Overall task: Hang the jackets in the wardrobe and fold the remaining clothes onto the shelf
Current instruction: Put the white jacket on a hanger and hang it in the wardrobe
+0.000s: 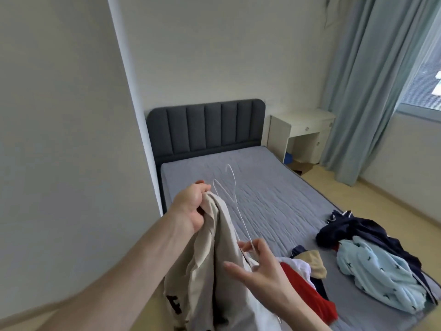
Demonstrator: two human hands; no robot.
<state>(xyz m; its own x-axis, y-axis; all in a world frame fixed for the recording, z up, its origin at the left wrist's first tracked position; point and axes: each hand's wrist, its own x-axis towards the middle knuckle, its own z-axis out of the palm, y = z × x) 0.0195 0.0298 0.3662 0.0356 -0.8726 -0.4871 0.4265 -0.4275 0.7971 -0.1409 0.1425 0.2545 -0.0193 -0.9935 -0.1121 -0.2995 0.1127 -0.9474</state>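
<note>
My left hand [191, 206] grips the top of a beige jacket [210, 263] with dark lettering near its hem, holding it up over the bed. A thin white wire hanger [232, 194] rises beside the jacket's collar. My right hand [257, 263] pinches the hanger's lower wire between thumb and fingers, the other fingers spread. On the bed lie a light blue printed shirt [379, 280], a dark navy garment [358, 230], and a pile of red, white and tan clothes [307, 283].
The bed [274, 187] has a grey sheet and a dark padded headboard [205, 127]. A white wall panel [71, 139] stands close on the left. A white desk [300, 134] and blue curtain [362, 91] are at the back right, with bare floor beside the bed.
</note>
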